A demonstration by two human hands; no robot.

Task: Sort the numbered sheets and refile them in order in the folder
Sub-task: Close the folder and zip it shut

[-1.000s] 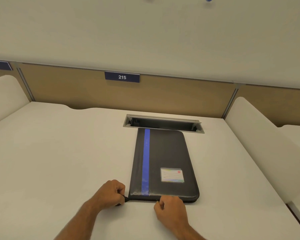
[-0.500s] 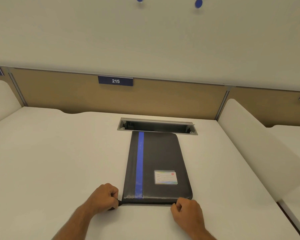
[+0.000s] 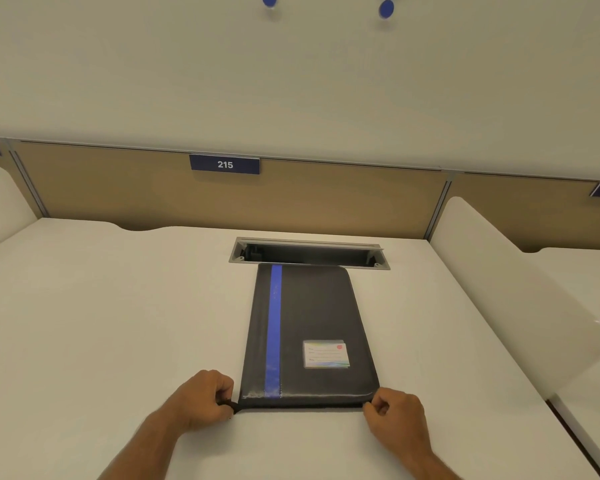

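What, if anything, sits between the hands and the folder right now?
Nothing visible. The left hand pinches the near-left corner of the closed folder, and the right hand is fisted at the near-right corner. No sheets are out on the desk.

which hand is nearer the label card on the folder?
Right. The right hand pinches the folder's near right corner, just below and right of the label card. The left hand grips the near left corner, across the blue stripe from it.
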